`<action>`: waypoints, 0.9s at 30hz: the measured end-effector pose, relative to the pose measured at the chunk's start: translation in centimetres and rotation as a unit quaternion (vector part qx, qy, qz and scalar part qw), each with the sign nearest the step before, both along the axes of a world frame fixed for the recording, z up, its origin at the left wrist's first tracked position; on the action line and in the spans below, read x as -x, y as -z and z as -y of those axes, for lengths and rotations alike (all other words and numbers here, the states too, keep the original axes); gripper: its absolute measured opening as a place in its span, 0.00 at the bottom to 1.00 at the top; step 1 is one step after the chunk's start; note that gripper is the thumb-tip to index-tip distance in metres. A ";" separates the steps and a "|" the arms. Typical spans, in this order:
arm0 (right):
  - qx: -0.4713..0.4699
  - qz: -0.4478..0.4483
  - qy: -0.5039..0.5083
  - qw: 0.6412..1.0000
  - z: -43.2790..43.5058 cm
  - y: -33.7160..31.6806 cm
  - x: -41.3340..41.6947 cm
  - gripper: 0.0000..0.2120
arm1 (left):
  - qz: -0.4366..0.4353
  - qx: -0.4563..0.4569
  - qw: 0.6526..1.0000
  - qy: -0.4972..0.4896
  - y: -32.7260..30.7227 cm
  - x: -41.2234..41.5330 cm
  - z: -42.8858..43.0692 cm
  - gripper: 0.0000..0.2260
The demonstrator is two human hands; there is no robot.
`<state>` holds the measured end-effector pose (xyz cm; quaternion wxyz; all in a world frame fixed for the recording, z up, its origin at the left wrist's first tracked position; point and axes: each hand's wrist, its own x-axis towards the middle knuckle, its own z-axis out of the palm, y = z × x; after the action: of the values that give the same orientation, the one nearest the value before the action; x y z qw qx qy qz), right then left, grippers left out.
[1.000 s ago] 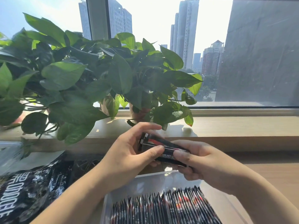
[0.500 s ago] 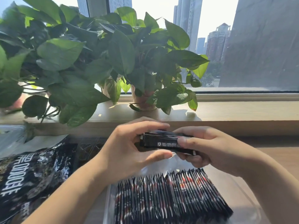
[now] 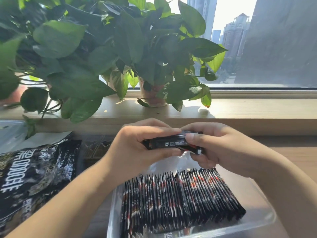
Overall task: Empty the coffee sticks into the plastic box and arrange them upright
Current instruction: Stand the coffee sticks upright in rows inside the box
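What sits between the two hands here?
A bundle of coffee sticks, lying level: the left hand grips one end, the right hand the other. Head view, above the plastic box.

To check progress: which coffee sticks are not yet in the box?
The horizontal bundle that the left hand and right hand hold above the plastic box; the other sticks stand inside it.

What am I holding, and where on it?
A small bundle of black coffee sticks: grip of left hand at its left end, right hand at its right end.
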<state>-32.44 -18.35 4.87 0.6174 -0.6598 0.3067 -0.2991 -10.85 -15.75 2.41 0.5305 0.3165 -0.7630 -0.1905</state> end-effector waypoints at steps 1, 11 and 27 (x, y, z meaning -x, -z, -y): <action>-0.001 -0.001 0.001 1.000 -0.1 0.0 -0.1 0.15 | -0.011 -0.004 1.000 -0.005 0.1 0.0 0.1 0.18; 0.303 -0.197 0.092 0.928 0.3 0.7 0.6 0.29 | -0.087 -0.069 0.994 0.010 0.1 -0.3 0.2 0.16; 0.278 -0.077 0.058 0.956 -0.2 0.7 0.2 0.22 | -0.113 -0.163 0.980 -0.018 -0.3 0.1 -0.3 0.12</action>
<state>-32.61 -18.16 4.15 0.3661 -0.8075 0.2952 -0.3561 -10.94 -15.42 2.74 0.5577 0.3886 -0.6514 -0.3372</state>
